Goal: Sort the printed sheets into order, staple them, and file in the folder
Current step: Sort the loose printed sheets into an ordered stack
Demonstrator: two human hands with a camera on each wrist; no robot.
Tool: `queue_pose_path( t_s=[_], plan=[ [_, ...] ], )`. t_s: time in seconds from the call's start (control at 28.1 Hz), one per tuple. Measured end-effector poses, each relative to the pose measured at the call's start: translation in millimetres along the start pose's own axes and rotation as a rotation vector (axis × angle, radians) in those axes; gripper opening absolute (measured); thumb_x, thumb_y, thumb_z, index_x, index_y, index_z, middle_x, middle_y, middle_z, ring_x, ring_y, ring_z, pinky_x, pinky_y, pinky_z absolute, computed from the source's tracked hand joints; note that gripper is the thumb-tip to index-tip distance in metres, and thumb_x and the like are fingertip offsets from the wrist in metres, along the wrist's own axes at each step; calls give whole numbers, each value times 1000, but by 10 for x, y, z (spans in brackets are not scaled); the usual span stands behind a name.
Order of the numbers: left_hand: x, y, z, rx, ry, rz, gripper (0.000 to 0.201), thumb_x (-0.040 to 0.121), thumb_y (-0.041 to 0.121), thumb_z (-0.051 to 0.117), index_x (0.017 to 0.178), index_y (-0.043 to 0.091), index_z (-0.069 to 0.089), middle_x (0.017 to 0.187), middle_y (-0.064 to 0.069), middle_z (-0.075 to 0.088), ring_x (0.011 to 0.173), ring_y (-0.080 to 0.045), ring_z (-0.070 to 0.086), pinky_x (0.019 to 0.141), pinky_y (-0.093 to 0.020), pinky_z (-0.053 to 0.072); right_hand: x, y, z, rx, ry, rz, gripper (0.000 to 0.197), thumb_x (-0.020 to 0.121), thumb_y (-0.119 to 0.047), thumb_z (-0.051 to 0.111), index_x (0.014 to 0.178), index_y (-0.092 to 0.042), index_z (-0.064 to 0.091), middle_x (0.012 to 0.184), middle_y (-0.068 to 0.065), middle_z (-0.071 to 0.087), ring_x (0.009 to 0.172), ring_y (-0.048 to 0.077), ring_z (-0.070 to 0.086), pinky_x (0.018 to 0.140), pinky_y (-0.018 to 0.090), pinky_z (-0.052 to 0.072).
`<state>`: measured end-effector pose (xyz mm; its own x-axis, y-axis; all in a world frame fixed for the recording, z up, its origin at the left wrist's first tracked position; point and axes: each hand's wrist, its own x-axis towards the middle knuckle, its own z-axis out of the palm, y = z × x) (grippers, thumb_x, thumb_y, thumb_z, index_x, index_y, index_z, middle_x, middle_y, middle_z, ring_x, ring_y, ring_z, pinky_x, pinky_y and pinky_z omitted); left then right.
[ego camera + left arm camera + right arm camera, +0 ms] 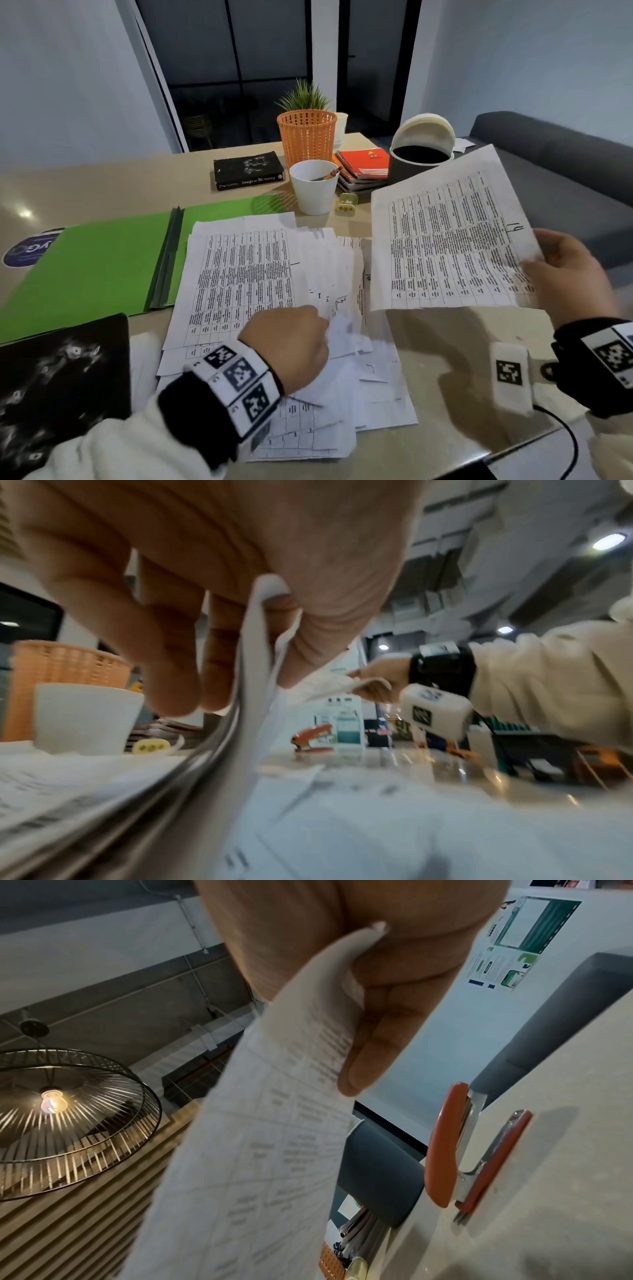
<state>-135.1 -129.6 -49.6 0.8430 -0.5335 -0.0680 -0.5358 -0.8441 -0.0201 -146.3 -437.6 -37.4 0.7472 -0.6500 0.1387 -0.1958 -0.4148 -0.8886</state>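
A loose pile of printed sheets (239,274) with tables lies across the middle of the table. My left hand (291,342) pinches the lifted corners of several sheets (253,669) between thumb and fingers. My right hand (568,274) holds one printed sheet (452,240) up at the right, thumb on its near edge (298,1096); "14" is handwritten on its margin. The green folder (102,263) lies open to the left of the pile. An orange stapler (472,1150) sits on the table to the right, also seen in the left wrist view as the stapler (313,737).
Behind the pile stand a white cup (313,186) with pencils, an orange basket (306,137), a black book (248,169), spiral notebooks (363,168), a black bin (421,154) and a small yellow sharpener (346,204). A black patterned item (61,387) lies near left.
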Motion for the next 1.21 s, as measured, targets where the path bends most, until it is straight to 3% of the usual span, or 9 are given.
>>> queue_pose_path(
  t_s=[0.14,0.29,0.43,0.57,0.64,0.71,0.86,1.03,1.21],
  plan=[
    [-41,-215,-181,-134,38,-77,42,98,43,26,63,23,35,70,6,40,60,-10,41,60,-28,39,3,1,42,24,-22,6,46,90,-4,51,133,-20,47,110,-4,60,94,15,59,79,28,42],
    [-46,-385,-293,-269,96,-134,44,97,44,29,63,18,38,66,2,44,58,-12,43,52,-27,31,-29,5,98,31,-55,-15,44,91,-9,52,130,-28,49,98,-8,64,79,8,62,72,28,46],
    [-84,-442,-356,-321,261,-82,45,97,43,28,58,21,35,93,6,51,80,-19,56,68,-31,41,-25,64,129,17,-59,-24,43,91,-10,50,126,-34,51,84,-19,61,75,6,62,75,33,50],
    [-48,-478,-305,-351,468,40,46,89,52,25,53,23,32,118,4,57,95,-18,59,76,-27,42,-22,86,150,28,-57,-18,41,90,-11,51,123,-35,52,85,-11,65,77,17,65,76,34,50],
    [-36,-476,-279,-336,496,84,43,88,51,24,54,26,31,112,0,63,92,-20,61,73,-24,39,-31,71,150,20,-49,-20,41,89,-11,50,122,-36,52,85,-6,67,77,19,65,76,36,51],
    [-35,-434,-268,-339,447,108,44,89,52,24,52,29,26,88,4,61,89,-20,63,68,-24,39,-42,47,141,16,-45,-22,40,89,-12,50,122,-35,52,83,-7,66,74,15,64,71,33,49],
    [-43,-376,-243,-359,371,83,47,79,63,12,55,26,25,53,7,34,51,-8,42,50,-29,32,-81,-17,112,40,-38,-34,38,91,-14,51,123,-34,52,83,-7,65,72,10,62,64,28,44],
    [-28,-329,-283,-357,400,19,48,81,65,13,57,25,25,50,3,34,48,-10,38,49,-26,31,-110,-20,96,45,-65,-23,24,94,-30,52,115,-40,54,83,-6,66,69,11,62,56,25,42],
    [28,-286,-473,-370,621,92,36,92,47,26,60,32,19,57,12,27,49,-3,32,47,-17,24,-86,47,141,-58,-139,1,24,91,-9,48,91,-25,66,99,4,68,68,24,56,59,30,41]
  ],
)
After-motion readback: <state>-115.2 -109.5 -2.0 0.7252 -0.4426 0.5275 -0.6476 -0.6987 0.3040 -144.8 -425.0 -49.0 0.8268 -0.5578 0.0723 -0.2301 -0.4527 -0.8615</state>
